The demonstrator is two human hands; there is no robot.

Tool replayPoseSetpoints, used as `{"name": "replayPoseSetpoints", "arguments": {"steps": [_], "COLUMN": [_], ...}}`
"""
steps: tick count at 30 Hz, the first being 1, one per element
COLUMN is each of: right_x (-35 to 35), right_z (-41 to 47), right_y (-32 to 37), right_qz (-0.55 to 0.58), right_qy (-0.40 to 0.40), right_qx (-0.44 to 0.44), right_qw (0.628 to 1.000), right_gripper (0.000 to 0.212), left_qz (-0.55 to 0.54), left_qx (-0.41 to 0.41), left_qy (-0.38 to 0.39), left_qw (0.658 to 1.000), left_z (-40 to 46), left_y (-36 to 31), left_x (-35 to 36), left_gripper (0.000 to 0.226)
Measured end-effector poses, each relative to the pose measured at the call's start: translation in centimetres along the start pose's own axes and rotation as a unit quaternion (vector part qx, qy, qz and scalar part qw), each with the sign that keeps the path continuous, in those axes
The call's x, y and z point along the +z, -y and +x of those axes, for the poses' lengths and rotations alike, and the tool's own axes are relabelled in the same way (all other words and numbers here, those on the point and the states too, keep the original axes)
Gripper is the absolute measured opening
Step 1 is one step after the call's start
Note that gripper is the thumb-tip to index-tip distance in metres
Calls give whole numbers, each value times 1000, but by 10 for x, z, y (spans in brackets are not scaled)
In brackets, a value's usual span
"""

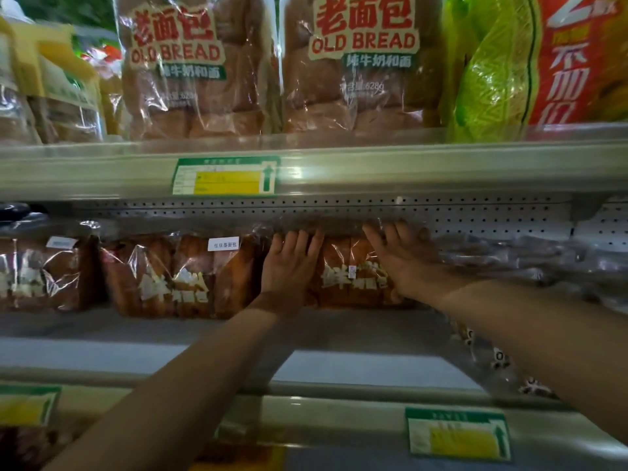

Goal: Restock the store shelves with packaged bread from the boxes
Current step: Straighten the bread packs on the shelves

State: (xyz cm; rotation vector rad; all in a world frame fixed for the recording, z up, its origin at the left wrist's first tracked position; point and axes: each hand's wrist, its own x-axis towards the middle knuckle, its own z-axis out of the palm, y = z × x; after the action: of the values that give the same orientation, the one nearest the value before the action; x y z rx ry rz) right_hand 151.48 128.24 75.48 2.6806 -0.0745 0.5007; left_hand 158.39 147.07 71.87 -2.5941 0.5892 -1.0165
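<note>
Both hands are deep in the middle shelf (204, 328), centre of frame, on one packaged loaf (353, 277) that sits at the back against the perforated panel (475, 219). Left hand (289, 263) lies flat on the loaf's left end, fingers straight and together, reaching up to the top edge of the wrap. Right hand (404, 260) is flat on the right end, fingers spread, tips at the upper wrap. Neither hand curls round or pinches anything that I can see; they bracket and press. Likely reason: squaring the loaf up, label forward, flush with the neighbour loaf (173, 277) just left of it, so the row reads as one face. Both forearms run in from the lower frame, extended up and forward, the right one crossing over loose clear bags (530, 260) at right. More of the same loaf at the far left (40, 270). Upper shelf holds two "OLD BREAD" packs (360, 66) upright, faces out, plus a green-and-red bag (530, 62) at upper right. Price tag (226, 175) on the upper shelf rail. No boxes in view. Front of the middle shelf has no stock on it, so I'd judge restocking is still under way.
</note>
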Motion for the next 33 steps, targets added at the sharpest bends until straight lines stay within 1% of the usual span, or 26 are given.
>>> {"name": "replayPoseSetpoints", "arguments": {"steps": [2, 4, 6, 9, 12, 15, 17, 19, 22, 25, 26, 28, 29, 31, 32, 33], "right_x": [1, 4, 5, 2, -5, -14, -21, -29, -37, -39, -39, -40, -41, -43, -45, -47], "right_z": [9, 18, 24, 24, 20, 9, -2, -17, -40, -60, -65, -77, -82, -93, -98, -105], "right_y": [2, 1, -3, -11, -16, -16, -12, -5, 6, 11, 12, 9, 5, -5, -12, -20], "right_qz": [-35, -38, -19, 8, 72, 143, 151, 144, 138, 171, 187, 224, 247, 287, 299, 312], "right_qy": [-11, -8, 1, 33, 57, 57, 35, 9, -45, -99, -114, -135, -137, -131, -125, -119], "right_qx": [7, 14, 15, 8, 8, 21, 13, 6, 9, 20, 25, 39, 48, 58, 59, 60], "right_qw": [999, 999, 1000, 999, 996, 988, 988, 989, 989, 980, 975, 964, 958, 947, 944, 941], "right_gripper": [130, 135, 139, 141, 140, 129, 117, 102, 76, 52, 45, 33, 30, 26, 26, 27], "left_qz": [8, 3, -7, -8, -14, -75, -138, -215, -349, -460, -500, -589, -629, -669, -680, -700], "left_qx": [-11, -24, -25, -5, 18, 23, 20, 9, -9, -20, -22, -21, -21, -9, 0, 2], "left_qy": [21, 34, 38, 50, 62, 62, 43, 18, -3, 25, 49, 76, 76, 90, 103, 113], "left_qw": [1000, 999, 999, 999, 998, 995, 989, 976, 937, 887, 864, 804, 773, 738, 726, 705], "left_z": [5, 12, 20, 23, 24, 24, 20, 14, 2, -10, -13, -19, -20, -25, -27, -29], "left_y": [-1, -2, -2, 0, 5, 11, 13, 10, -5, -27, -35, -48, -54, -65, -69, -75], "left_x": [2, 6, 8, 8, 7, 7, 2, -2, -18, -34, -39, -47, -49, -56, -61, -66], "left_gripper": [126, 125, 125, 123, 111, 101, 100, 99, 94, 94, 96, 97, 86, 42, 35, 36]}}
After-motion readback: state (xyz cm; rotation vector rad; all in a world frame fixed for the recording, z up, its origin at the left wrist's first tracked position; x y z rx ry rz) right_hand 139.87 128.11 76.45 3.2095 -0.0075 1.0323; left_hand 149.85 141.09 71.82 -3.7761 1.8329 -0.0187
